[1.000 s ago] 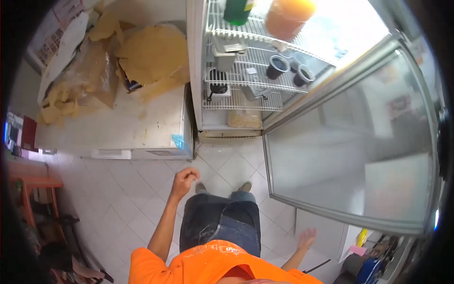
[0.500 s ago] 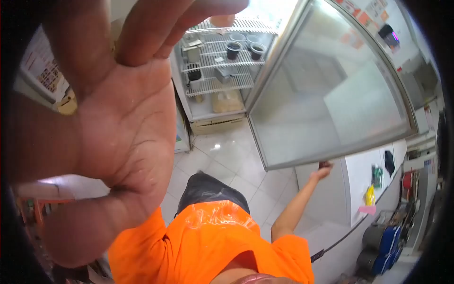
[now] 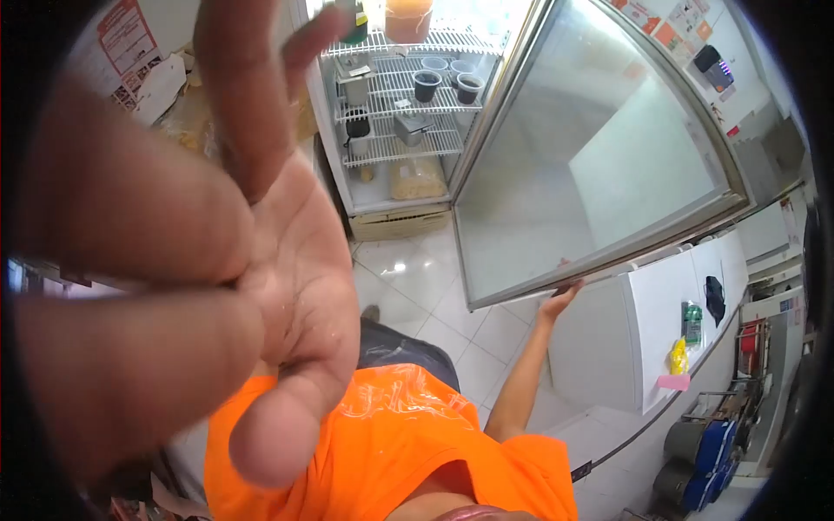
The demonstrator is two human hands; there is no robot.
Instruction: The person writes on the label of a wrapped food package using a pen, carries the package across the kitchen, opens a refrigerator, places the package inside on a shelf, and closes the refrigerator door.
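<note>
My left hand [image 3: 300,286] is raised close to the camera, palm toward me. Its blurred fingers are apart and partly bent, with nothing in them. At the right, my right hand [image 3: 563,300] is on the lower edge of a framed glass fridge door [image 3: 599,182], which stands open; some of its fingers are hidden by the frame. Behind the door is a fridge [image 3: 400,221] with white wire shelves. Dark-filled cups [image 3: 426,85] stand on one shelf, and an orange-coloured container [image 3: 407,19] is on the top one. A bag of pale food [image 3: 417,180] lies at the bottom.
A white cabinet [image 3: 599,347] stands to the right, with a yellow packet [image 3: 678,356], a pink piece [image 3: 673,382] and a green-labelled pack [image 3: 691,323] on top. Blue and grey items [image 3: 712,460] are beyond it. Tiled floor [image 3: 408,286] lies between me and the fridge.
My left hand has turned, its fingers dropping lower and nearer the camera, uncovering the orange container. My right hand and the door's lower edge appear slightly further left.
</note>
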